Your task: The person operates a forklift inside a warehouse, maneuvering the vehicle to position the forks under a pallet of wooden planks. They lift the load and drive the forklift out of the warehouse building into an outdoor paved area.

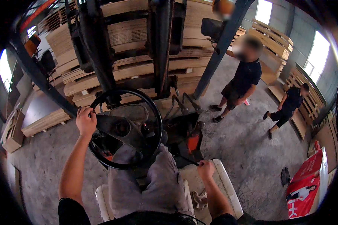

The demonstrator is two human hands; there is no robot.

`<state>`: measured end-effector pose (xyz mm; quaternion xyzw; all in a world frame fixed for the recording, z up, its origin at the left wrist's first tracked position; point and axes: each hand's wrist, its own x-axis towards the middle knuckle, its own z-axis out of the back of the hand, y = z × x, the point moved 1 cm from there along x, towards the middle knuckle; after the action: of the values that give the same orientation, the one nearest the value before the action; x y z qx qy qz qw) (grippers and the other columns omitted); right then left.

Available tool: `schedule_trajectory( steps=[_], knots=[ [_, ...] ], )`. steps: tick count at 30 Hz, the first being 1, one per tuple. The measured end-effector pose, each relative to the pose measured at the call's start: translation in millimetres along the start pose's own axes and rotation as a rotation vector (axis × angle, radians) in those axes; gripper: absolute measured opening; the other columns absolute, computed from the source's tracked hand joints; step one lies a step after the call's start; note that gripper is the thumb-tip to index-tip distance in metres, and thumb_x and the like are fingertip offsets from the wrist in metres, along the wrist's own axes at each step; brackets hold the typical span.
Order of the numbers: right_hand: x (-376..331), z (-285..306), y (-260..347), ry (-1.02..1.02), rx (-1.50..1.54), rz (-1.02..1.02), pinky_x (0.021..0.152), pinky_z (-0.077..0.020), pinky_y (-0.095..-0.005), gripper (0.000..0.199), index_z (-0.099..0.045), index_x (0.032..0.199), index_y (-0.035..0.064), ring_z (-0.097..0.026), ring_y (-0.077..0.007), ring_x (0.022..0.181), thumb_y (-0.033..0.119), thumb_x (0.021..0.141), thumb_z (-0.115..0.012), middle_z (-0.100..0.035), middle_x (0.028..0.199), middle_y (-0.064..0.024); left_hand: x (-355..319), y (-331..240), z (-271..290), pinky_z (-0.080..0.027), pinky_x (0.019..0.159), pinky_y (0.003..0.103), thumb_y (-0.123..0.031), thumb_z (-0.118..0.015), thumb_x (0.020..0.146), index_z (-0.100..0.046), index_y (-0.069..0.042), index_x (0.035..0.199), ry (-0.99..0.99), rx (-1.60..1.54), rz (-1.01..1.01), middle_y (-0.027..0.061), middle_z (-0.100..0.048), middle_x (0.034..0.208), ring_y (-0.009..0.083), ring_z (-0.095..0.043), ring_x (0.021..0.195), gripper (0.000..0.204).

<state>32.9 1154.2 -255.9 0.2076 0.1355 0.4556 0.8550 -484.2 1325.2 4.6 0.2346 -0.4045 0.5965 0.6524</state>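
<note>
I sit on a forklift seat, grey trousers in the lower middle. My left hand (86, 120) grips the left rim of the black steering wheel (154, 112). My right hand (205, 168) rests with fingers curled on the white side panel (227, 183) beside the seat, next to a thin black lever or cable; whether it holds that is unclear. Ahead rises the black mast (162, 45), with control levers (182, 103) right of the wheel.
Stacks of plywood sheets (127, 71) fill the space in front of the mast. Two people in black (241, 80) (287, 107) stand on the concrete floor to the right. More board stacks (274, 41) line the right wall. A red banner (304, 183) lies at lower right.
</note>
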Motion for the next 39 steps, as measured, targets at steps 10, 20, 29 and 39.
schedule_trajectory(
  steps=[10, 20, 29, 39],
  knots=[
    [43.9, 37.9, 28.8, 0.078, 0.098, 0.204, 0.082, -0.0524, -0.0453, 0.06, -0.05, 0.14, 0.0139, -0.065, -0.0385, 0.104, 0.018, 0.082, -0.067, -0.068, 0.114, -0.0192, -0.6, 5.3, -7.7, -0.052, 0.077, 0.041, -0.01, -0.063, 0.084, -0.069, -0.003, 0.092, 0.056, 0.001, 0.0, 0.0095, -0.063, 0.092, 0.03, -0.062, 0.088, 0.013],
    [187.1, 240.2, 252.9, -0.247, -0.041, 0.464, 0.077, -0.0538, -0.0484, 0.078, -0.032, 0.152, 0.0174, -0.068, -0.0349, 0.091, 0.028, 0.082, -0.067, -0.07, 0.099, -0.016, 3.3, -7.4, -3.1, -0.051, 0.078, 0.042, -0.006, -0.062, 0.077, -0.068, -0.003, 0.086, -0.032, -0.044, -0.01, 0.011, -0.064, 0.089, 0.0327, -0.061, 0.089, 0.011],
    [232.6, 224.3, 294.2, -0.216, -0.322, 0.402, 0.087, -0.0534, -0.0457, 0.091, -0.033, 0.152, 0.0215, -0.066, -0.0332, 0.108, 0.042, 0.075, -0.077, -0.069, 0.115, -0.0145, 0.8, 1.0, -4.1, -0.051, 0.077, 0.042, -0.004, -0.062, 0.076, -0.068, -0.003, 0.087, -0.032, -0.053, -0.059, 0.0115, -0.064, 0.086, 0.0339, -0.061, 0.086, 0.013],
    [235.8, 216.9, 299.1, -0.159, -0.417, 0.369, 0.088, -0.0543, -0.0442, 0.09, -0.028, 0.154, 0.0206, -0.063, -0.0312, 0.114, 0.05, 0.081, -0.072, -0.065, 0.127, -0.0126, 2.1, -0.2, -3.6, -0.051, 0.076, 0.04, -0.003, -0.061, 0.075, -0.067, -0.003, 0.086, -0.036, -0.065, -0.035, 0.0115, -0.064, 0.086, 0.0338, -0.062, 0.086, 0.012]
  ],
)
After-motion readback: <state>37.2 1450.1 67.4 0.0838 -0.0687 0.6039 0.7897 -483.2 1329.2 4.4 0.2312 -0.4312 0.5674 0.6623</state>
